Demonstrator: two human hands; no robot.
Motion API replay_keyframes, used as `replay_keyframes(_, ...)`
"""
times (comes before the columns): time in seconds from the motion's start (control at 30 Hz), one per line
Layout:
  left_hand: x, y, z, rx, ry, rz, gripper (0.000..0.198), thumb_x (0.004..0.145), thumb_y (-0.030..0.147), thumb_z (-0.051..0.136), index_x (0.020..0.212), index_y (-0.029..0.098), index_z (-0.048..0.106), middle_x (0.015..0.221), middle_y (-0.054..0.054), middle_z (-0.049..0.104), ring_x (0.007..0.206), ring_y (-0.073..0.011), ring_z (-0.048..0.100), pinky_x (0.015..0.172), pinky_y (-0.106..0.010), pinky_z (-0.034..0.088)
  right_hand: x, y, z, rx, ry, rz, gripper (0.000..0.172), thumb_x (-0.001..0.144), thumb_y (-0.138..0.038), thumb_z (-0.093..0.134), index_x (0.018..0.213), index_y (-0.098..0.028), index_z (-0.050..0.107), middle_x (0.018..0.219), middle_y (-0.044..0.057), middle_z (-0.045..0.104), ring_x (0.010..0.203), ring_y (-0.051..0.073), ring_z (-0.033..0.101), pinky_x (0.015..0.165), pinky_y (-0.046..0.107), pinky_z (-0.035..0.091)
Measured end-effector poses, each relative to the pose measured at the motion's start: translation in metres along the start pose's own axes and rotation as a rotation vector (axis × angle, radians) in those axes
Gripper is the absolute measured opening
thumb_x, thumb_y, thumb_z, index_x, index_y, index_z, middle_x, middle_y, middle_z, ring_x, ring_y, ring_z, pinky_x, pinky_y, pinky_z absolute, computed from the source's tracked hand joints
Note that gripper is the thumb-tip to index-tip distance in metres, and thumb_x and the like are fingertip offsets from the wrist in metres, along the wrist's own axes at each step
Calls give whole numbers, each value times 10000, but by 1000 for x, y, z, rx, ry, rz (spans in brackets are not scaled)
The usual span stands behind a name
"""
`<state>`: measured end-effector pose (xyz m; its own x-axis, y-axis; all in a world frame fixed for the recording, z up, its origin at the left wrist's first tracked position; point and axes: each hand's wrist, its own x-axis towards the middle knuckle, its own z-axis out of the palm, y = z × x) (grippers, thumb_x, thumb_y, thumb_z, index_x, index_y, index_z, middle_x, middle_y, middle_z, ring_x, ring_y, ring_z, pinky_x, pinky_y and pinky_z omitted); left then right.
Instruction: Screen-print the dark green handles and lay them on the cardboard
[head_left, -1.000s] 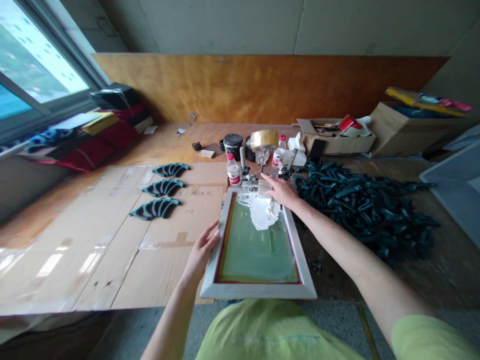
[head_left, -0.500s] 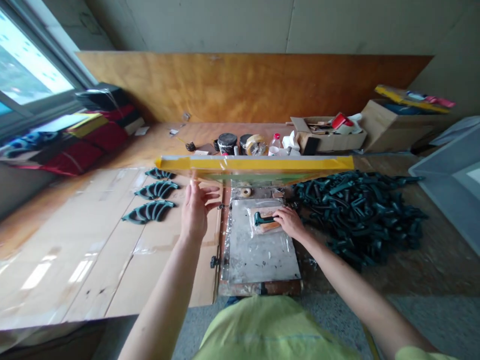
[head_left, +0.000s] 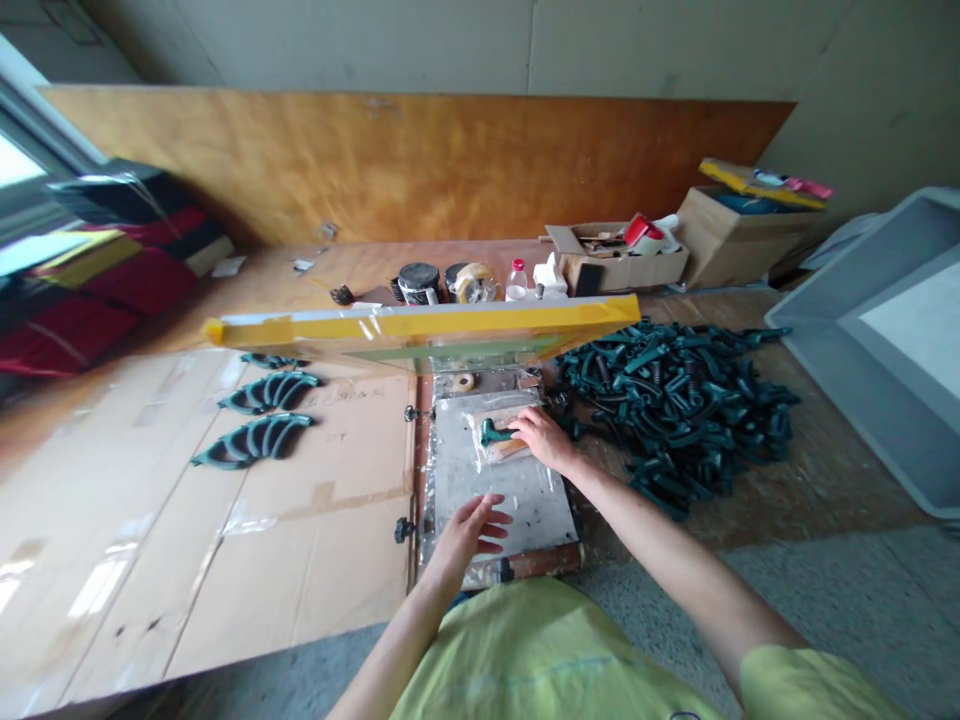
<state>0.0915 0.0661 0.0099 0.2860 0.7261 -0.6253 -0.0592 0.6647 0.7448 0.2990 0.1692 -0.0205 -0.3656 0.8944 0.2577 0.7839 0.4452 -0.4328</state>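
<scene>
My right hand (head_left: 545, 438) has its fingers closed on one end of a dark green plastic handle (head_left: 492, 432), which lies in a pale, tape-covered holder (head_left: 491, 455) on a grey metal plate (head_left: 457, 480). Lower down, my left hand (head_left: 471, 532) hovers above the near part of the plate, fingers apart and nothing in them. Behind the plate rises a frame edged with yellow tape (head_left: 450, 322). To the right lies a large heap of similar dark green parts (head_left: 675, 410).
Curved green parts (head_left: 255, 440) stand in rows on taped cardboard (head_left: 330, 560) at the left. Black knobs (head_left: 403, 530) stick out beside the plate. Behind the frame are jars (head_left: 418, 283), a tape roll and a bottle (head_left: 517, 280). A grey bin (head_left: 825, 320) stands at the right.
My left hand has come down and toward me, from beside the yellow-taped frame to above the plate's near part. My right hand stays at the green handle. The view has shifted to the right.
</scene>
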Motion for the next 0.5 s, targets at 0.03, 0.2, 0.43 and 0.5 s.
replay_keyframes(0.03,1,2,4,-22,-4,6,647,710,650,650,1120,149,635,969,-133,712,753,-185,657,602,-269,504,-3,-10,2,19,47,-15,117,894,-188,590,992,-185,655,947,56,593,936,190,552,852,320,475)
replay_keyframes(0.2,6,8,14,-221,68,75,601,757,683,565,1046,159,607,986,-128,704,841,-225,678,637,-316,541,-35,-62,13,140,70,-279,177,945,-207,492,1033,-210,645,897,50,606,883,188,568,810,320,496)
replay_keyframes(0.43,9,-17,-132,463,598,-14,593,812,711,284,696,188,537,542,-57,630,485,-189,600,507,-297,478,-51,65,-19,-188,53,401,291,858,-70,517,1119,-142,622,1117,144,583,1058,250,552,941,377,446)
replay_keyframes(0.5,6,-26,-175,712,664,-130,557,825,644,271,609,200,529,472,-72,596,448,-222,595,500,-334,475,-58,102,-25,-311,-125,561,281,799,-43,562,1060,-116,638,1176,171,554,1073,264,549,918,355,440)
